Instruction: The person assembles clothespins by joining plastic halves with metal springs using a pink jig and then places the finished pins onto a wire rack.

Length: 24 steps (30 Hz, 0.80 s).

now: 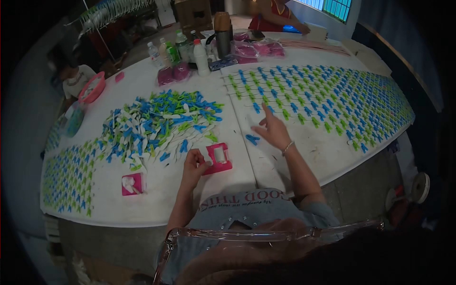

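Note:
My left hand is closed, thumb and fingers pinched together at the left edge of a pink holder with a white roll in it. Whether anything small sits in that pinch, I cannot make out. Over the white table, my right hand has its index finger stretched toward the near-left corner of the rows of blue and green clothespins. Its thumb stands apart and nothing shows in it. A loose blue clothespin lies just left of this hand. Behind my left hand spreads a heap of blue, green and white clothespins.
More clothespin rows cover the table's left end. A second pink holder lies near the front edge. Bottles, a thermos and pink bags stand at the back. Two people are across the table, one beside a pink basin.

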Each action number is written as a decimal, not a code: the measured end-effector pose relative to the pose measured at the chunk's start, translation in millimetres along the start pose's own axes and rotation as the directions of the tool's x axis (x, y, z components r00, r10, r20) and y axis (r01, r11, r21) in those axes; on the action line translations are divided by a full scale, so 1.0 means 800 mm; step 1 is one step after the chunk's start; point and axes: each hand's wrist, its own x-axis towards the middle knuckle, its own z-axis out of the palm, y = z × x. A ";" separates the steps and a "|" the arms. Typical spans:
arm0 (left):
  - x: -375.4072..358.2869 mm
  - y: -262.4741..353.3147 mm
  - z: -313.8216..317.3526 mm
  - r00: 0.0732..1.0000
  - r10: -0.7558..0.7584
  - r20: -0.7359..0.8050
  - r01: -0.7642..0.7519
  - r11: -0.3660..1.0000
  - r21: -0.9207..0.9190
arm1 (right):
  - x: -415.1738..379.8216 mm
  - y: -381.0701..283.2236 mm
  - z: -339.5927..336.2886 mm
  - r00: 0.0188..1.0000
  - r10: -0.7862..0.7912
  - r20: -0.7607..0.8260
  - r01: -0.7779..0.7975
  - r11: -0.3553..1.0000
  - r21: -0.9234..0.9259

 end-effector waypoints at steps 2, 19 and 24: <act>0.004 -0.008 -0.004 0.998 0.066 0.007 -0.066 0.997 -0.043 | 0.037 -0.043 -0.049 0.996 -0.024 -0.088 0.030 0.997 0.067; 0.009 0.009 0.019 0.999 -0.031 0.006 0.032 0.993 -0.110 | -0.048 0.063 0.091 0.991 -0.114 -0.075 0.104 0.987 -0.122; 0.018 0.017 0.039 0.998 -0.035 0.053 0.042 0.991 -0.131 | -0.055 0.057 0.082 0.976 -0.182 -0.120 0.179 0.983 -0.034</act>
